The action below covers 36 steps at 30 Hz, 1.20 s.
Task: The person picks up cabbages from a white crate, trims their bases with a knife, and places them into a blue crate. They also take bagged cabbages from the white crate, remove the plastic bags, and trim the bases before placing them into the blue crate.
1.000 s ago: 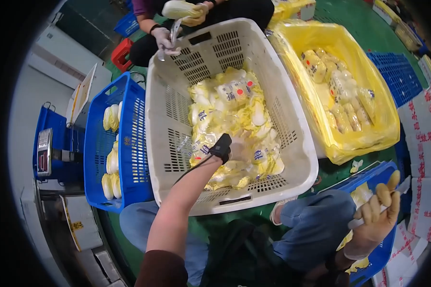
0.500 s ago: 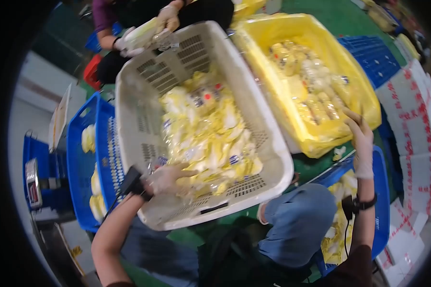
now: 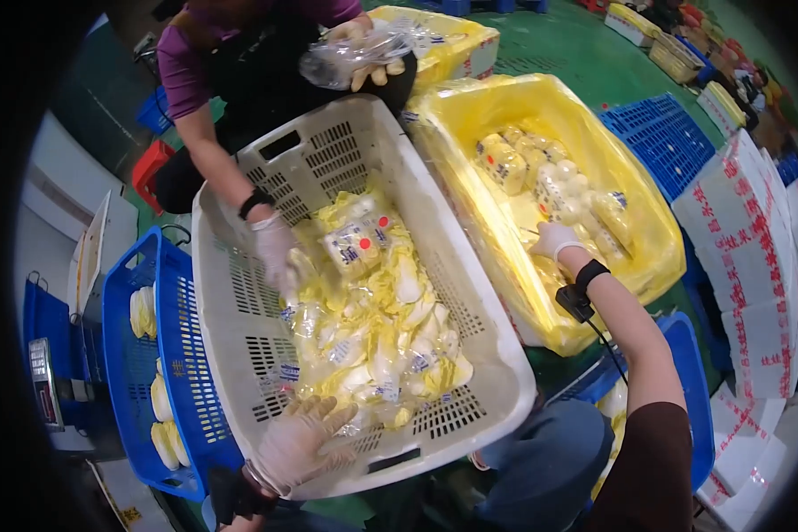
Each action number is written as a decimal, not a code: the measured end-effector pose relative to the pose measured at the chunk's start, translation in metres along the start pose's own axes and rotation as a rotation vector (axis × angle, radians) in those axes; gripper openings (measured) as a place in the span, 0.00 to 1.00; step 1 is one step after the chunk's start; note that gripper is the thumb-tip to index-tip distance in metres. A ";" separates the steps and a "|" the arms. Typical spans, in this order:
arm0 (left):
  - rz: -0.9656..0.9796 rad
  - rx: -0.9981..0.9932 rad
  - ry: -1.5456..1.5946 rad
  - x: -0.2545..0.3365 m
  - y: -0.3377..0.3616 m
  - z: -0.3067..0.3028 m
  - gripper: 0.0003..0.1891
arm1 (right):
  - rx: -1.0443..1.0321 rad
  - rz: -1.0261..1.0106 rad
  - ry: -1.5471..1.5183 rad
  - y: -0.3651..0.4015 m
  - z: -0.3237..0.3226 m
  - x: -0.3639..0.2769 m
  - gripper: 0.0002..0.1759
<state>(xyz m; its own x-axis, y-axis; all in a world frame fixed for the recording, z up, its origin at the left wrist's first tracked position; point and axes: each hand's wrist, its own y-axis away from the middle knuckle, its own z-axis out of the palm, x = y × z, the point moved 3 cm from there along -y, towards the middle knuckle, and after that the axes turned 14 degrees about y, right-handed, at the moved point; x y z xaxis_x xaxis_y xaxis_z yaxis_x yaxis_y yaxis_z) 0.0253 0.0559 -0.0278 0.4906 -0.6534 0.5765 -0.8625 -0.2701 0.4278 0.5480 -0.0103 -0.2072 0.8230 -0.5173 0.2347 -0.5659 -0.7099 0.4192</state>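
Note:
A grey-white perforated crate point(image 3: 496, 355) holds yellow-white leafy vegetables point(image 3: 363, 346) and clear bags with blue print. My left hand point(image 3: 301, 439), gloved, is over the crate's near left corner, fingers spread, nothing held. My right hand point(image 3: 556, 239), gloved, reaches into the yellow-lined box point(image 3: 625, 146) beside packed bags point(image 3: 563, 188); its fingertips are partly hidden, so I cannot tell whether it grips anything. A bag with a red dot point(image 3: 355, 246) lies on the leaves. Across the crate, a co-worker's gloved hand point(image 3: 277, 253) reaches in, and the other point(image 3: 368, 53) holds clear plastic.
Blue crates stand at the left point(image 3: 173, 355) and lower right point(image 3: 692, 399), both with vegetables. Printed white cartons point(image 3: 745, 257) line the right side. Behind the boxes lies a blue slatted crate point(image 3: 652, 133). A red stool point(image 3: 151, 168) is at the upper left.
My right hand has moved from the yellow-lined box's right edge into it. My left hand has drawn back towards the near corner. The co-worker's arm now reaches into the grey-white crate.

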 end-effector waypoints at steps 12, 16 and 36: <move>-0.135 -0.066 -0.161 -0.014 -0.001 0.006 0.31 | -0.136 -0.102 -0.022 -0.059 0.067 0.003 0.28; -0.117 -0.080 -0.122 -0.011 0.002 0.006 0.30 | -0.135 -0.180 0.007 -0.055 0.067 0.005 0.26; -0.071 0.059 -0.150 -0.028 0.000 0.032 0.27 | 0.196 -0.065 0.095 -0.089 0.108 0.032 0.18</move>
<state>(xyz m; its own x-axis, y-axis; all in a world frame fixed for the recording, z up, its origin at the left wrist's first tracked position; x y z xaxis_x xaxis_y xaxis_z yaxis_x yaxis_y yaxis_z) 0.0079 0.0520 -0.0665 0.5306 -0.7281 0.4339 -0.8341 -0.3575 0.4201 0.6190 -0.0152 -0.3317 0.8535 -0.4270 0.2986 -0.5031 -0.8244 0.2594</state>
